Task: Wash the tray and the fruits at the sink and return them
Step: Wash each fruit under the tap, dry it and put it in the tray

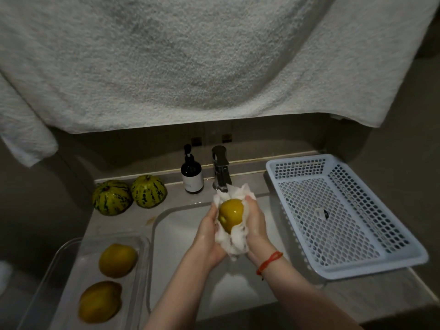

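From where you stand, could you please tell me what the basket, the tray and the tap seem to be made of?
Basket: pale blue plastic, by its moulded grid of holes and matte look. Tray: clear plastic or perhaps glass; the counter shows through its glossy walls. Tap: metal, probably chromed, with a grey reflective sheen.

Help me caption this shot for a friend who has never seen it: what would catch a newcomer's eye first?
First, the two hands, left hand and right hand, holding a yellow fruit wrapped in a white cloth over the sink, just below the tap. Then the big white towel hanging across the top, and the pale blue basket to the right of the sink.
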`<action>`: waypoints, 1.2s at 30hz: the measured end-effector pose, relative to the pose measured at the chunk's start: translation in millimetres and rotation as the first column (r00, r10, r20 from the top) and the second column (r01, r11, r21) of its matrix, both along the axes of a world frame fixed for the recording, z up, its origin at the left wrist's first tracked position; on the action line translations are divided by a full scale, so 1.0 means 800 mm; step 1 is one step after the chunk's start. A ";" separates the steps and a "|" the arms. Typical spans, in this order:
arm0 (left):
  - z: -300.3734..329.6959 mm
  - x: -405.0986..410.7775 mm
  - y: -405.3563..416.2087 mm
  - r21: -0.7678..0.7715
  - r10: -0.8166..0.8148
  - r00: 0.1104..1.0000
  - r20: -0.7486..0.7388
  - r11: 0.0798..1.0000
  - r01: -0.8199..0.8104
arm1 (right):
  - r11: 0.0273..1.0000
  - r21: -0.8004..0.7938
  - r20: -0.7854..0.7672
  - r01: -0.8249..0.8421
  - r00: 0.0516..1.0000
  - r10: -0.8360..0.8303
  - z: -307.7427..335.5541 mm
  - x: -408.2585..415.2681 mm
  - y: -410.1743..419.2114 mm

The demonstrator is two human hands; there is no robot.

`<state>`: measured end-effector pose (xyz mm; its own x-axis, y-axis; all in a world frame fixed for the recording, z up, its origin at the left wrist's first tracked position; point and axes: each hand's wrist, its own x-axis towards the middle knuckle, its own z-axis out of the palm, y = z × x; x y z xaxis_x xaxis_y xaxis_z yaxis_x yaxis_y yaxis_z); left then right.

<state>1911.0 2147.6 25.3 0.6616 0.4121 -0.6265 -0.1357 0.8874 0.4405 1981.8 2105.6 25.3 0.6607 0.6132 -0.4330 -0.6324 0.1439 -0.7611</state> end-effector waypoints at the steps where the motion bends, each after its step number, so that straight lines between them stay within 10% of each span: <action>1: 0.002 0.004 -0.002 0.002 0.015 1.000 0.002 1.000 -0.015 | 0.998 -0.059 0.164 0.019 0.986 -0.009 -0.006 -0.004 0.003; 4: 0.009 0.003 -0.002 0.102 0.018 1.000 -0.019 0.995 -0.016 | 0.992 -0.116 0.630 0.053 0.776 0.032 -0.022 -0.008 -0.010; 11: 0.020 0.016 0.002 0.431 -0.002 0.994 -0.105 0.901 0.048 | 0.999 0.029 0.967 0.026 0.251 -0.035 -0.030 -0.015 -0.020; 14: 0.011 0.024 -0.003 0.580 0.068 0.967 -0.246 0.809 0.091 | 0.986 0.035 0.819 0.162 0.561 -0.121 -0.027 -0.012 -0.009; 17: -0.001 0.028 -0.004 0.625 0.152 0.953 -0.261 0.779 0.047 | 0.968 -0.098 0.352 0.230 0.918 -0.183 -0.028 0.000 0.007; 20: -0.007 0.030 -0.007 0.600 0.170 0.952 -0.253 0.800 0.017 | 0.981 -0.058 0.029 0.185 0.982 -0.184 -0.024 0.010 0.010; 22: -0.004 0.029 -0.004 0.387 0.107 0.967 -0.232 0.922 -0.009 | 0.994 -0.018 0.181 0.111 0.978 -0.106 -0.025 0.008 0.004; 25: 0.012 0.023 0.012 0.029 -0.046 0.988 -0.146 0.998 0.051 | 0.995 -0.053 0.807 -0.082 0.584 0.091 -0.032 0.002 -0.015; 27: 0.014 0.019 0.015 0.010 -0.083 0.988 -0.129 0.996 0.085 | 0.990 -0.116 0.963 -0.076 0.237 0.131 -0.036 0.006 -0.018; 29: 0.015 0.021 0.011 0.029 -0.053 0.994 -0.096 0.998 0.056 | 0.996 -0.089 0.990 0.008 0.112 0.088 -0.038 0.010 -0.017; 31: 0.012 0.027 0.003 0.100 0.025 0.993 -0.116 0.995 -0.013 | 0.997 -0.055 0.954 0.059 0.298 0.035 -0.033 0.009 -0.010; 34: 0.001 0.032 -0.007 0.174 0.108 0.974 -0.197 0.982 -0.073 | 0.978 -0.117 0.492 0.173 0.865 -0.094 -0.021 0.020 0.004; 36: 0.000 0.031 -0.009 0.152 0.147 0.966 -0.213 0.982 -0.116 | 0.967 -0.135 0.212 0.217 0.959 -0.186 -0.015 0.035 0.009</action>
<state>1936.2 2140.5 25.4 0.4467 0.5778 -0.6831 -0.1317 0.7976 0.5886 2010.1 2113.0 13.6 0.8450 0.3937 -0.3620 -0.4386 0.1228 -0.8903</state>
